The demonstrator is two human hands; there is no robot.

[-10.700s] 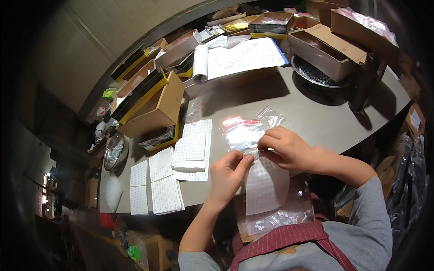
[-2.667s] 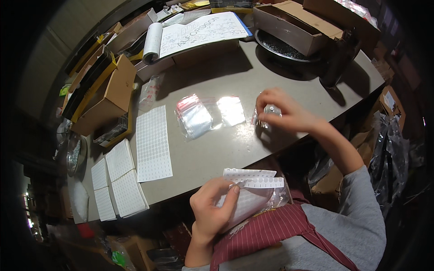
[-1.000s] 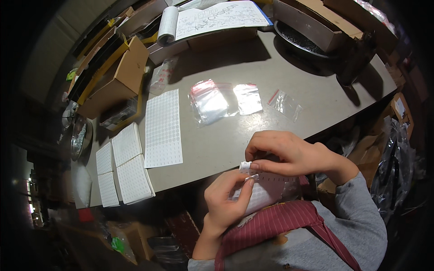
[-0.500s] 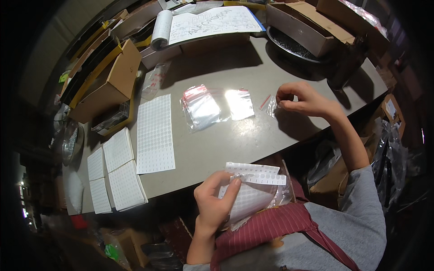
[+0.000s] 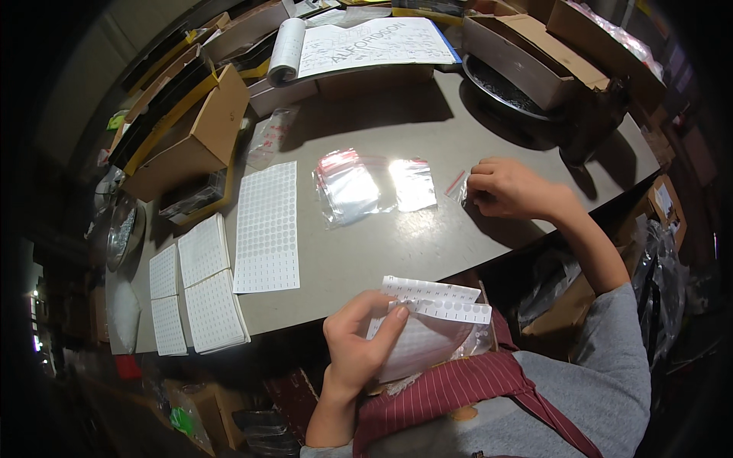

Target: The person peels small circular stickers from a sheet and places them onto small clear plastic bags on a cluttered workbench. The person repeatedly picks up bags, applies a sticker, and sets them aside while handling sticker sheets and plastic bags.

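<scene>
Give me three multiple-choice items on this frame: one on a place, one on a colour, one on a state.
1. Where is the right hand?
A. over the table, at a small clear bag
B. in the lap
C. on the cardboard box

2. What colour are the clear bags' seal strips?
A. blue
B. red
C. green

3. How does the left hand hold the sticker sheets?
A. flat on the table
B. gripped near the lap
C. rolled into a tube

Answers: A, its fingers meet the bag beside the larger bags; B, red strips show; B, thumb and fingers clasp them below the table edge.

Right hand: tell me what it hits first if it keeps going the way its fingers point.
The right hand points left across the table; beyond the small bag it pinches, the clear bags probably come first.
</scene>
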